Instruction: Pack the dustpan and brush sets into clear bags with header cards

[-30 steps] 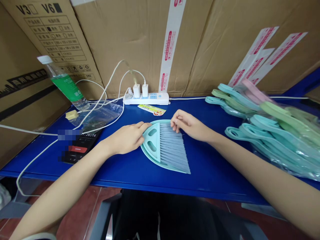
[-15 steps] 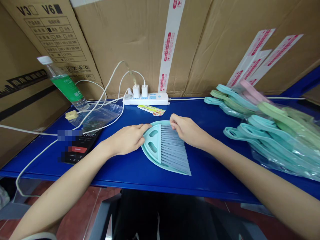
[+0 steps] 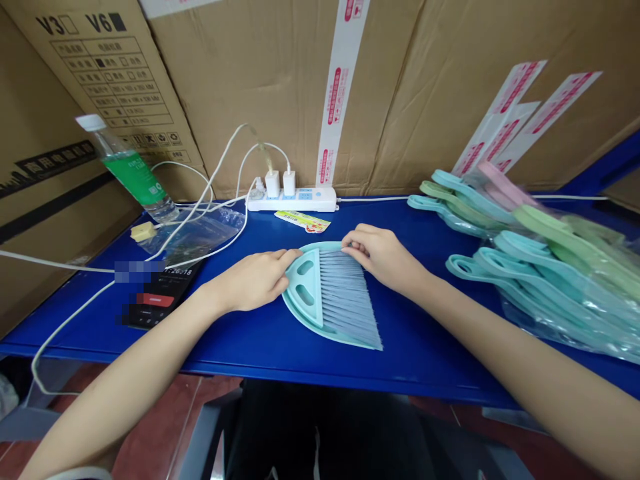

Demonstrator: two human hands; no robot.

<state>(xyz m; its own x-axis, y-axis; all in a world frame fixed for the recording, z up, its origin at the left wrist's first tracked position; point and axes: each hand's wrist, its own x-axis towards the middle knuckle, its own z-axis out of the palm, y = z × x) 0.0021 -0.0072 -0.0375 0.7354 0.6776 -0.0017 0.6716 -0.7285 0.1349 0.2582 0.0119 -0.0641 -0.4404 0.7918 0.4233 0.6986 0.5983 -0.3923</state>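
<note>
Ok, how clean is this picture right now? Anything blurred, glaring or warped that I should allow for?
Head view: the bristles of the pale teal broom head look sharp under even light; the wide lens bows the blue table's front edge; mosaic blur covers parts of the phone; glare streaks the plastic bags.

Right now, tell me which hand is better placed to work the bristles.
The right hand, probably: it rests at the top edge of the bristles of the pale teal broom head, while the left hand sits at the slotted back, further from them.
</note>
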